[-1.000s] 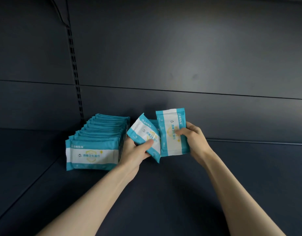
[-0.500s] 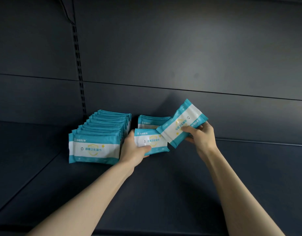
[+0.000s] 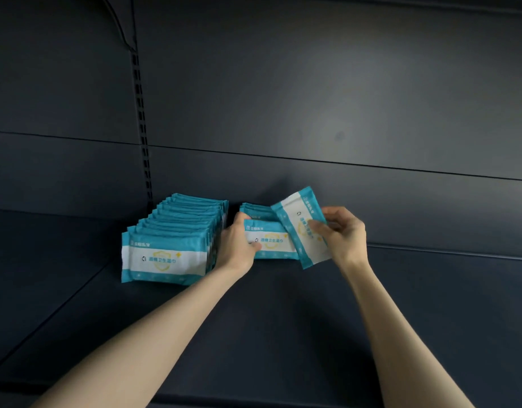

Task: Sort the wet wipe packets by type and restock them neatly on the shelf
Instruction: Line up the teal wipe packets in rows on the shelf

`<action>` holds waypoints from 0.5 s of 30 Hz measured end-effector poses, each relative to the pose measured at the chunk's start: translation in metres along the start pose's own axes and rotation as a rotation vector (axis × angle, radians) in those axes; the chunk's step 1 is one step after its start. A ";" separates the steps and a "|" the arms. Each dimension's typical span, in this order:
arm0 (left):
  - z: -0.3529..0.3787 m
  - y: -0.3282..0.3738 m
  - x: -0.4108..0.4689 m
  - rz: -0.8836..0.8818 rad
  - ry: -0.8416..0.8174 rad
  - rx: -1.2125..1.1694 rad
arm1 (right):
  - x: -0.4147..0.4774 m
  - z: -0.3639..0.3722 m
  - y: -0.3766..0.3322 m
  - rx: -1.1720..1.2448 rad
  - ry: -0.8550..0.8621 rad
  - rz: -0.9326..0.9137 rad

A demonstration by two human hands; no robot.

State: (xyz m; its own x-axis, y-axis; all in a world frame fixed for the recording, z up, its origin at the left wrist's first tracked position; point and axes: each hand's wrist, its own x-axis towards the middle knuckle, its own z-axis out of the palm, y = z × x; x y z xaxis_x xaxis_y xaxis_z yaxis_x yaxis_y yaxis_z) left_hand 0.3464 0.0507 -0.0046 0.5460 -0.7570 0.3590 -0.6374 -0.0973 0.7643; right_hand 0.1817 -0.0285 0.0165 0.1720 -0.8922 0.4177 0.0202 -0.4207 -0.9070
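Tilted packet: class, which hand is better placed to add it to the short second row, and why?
Right. The right hand pinches the tilted packet beside the short row; the left hand holds that row's front packet upright.

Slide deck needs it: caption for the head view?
Left hand holds an upright packet beside the long row on the shelf; right hand grips a tilted packet overlapping it.

Dark shelf [image 3: 283, 334] — packet row [image 3: 177, 240], short stack [image 3: 255, 209].
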 end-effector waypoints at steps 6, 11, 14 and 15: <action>0.007 -0.007 0.018 0.037 0.053 0.094 | -0.001 0.007 0.005 -0.071 -0.043 -0.017; 0.011 -0.011 0.017 0.119 0.081 0.168 | -0.002 0.009 0.009 -0.209 -0.094 -0.033; 0.003 -0.013 0.013 0.227 0.035 0.224 | -0.003 0.008 0.008 -0.301 -0.145 -0.090; -0.002 -0.012 0.011 0.278 0.008 0.216 | -0.004 0.009 0.007 -0.314 -0.163 -0.112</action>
State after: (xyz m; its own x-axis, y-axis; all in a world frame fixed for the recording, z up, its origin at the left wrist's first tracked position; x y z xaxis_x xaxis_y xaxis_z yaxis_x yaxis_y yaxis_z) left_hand 0.3610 0.0447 -0.0090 0.3393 -0.7686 0.5424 -0.8619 -0.0231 0.5065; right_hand 0.1903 -0.0263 0.0080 0.3405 -0.8108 0.4761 -0.2511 -0.5664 -0.7850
